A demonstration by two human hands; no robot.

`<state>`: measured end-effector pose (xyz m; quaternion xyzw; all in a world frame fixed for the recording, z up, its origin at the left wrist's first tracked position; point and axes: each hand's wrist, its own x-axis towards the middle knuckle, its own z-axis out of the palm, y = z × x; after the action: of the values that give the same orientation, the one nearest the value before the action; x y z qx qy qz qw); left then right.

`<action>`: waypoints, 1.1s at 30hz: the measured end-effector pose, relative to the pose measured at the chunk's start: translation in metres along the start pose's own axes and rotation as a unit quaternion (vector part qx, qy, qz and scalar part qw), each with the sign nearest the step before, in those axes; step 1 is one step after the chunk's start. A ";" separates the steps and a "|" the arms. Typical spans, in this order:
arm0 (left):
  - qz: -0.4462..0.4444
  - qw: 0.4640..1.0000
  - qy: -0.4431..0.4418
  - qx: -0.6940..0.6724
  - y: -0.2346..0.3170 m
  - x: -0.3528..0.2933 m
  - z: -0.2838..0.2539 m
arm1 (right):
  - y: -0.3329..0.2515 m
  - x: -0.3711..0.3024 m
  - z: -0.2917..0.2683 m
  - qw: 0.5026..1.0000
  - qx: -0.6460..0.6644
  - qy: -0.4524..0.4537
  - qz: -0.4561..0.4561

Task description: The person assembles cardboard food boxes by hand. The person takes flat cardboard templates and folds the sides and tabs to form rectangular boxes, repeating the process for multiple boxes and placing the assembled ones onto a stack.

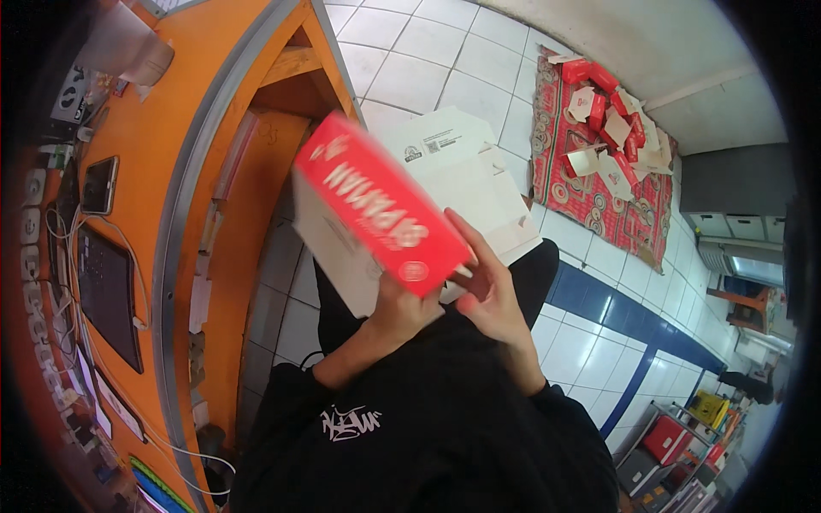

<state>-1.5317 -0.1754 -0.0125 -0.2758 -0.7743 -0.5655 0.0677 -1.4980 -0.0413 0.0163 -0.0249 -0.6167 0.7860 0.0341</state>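
1. Sweatshirt [453, 427], black with a pale scrawl on its front, covers my chest and arms.
2. My left hand [400, 309] is closed on the near lower corner of a red box [376, 205], some fingers hidden.
3. My right hand [492, 299] is half open, forefinger against the box's right end; I cannot tell how firmly it grips.
4. The box, slightly blurred, slants above my legs [542, 262], far end toward my upper left, its white lettering upside down to me.
5. Beneath it I have flat white carton sheets [457, 175] spread across me.
6. On my left stands an orange desk [188, 68], bearing a phone [100, 185] and a dark-screened device [109, 291].
7. Farther off, on white floor tiles [419, 38], a red patterned mat [581, 218] carries heaped red-and-white boxes [634, 141].
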 end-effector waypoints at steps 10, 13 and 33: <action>-0.088 0.959 0.221 -0.153 0.002 0.033 -0.034 | 0.004 -0.015 -0.033 0.999 0.006 -0.015 0.033; -0.256 0.946 0.142 -0.141 -0.023 0.015 -0.025 | 0.010 -0.021 -0.038 0.987 0.006 -0.002 0.163; -0.255 0.947 -0.013 -0.194 -0.039 0.001 -0.008 | 0.176 0.072 -0.178 0.673 -0.669 0.227 0.219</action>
<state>-1.5538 -0.1907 -0.0422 -0.0845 -0.6951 -0.6995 -0.1432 -1.5596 0.0951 -0.1966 -0.3532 -0.9278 0.1177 -0.0256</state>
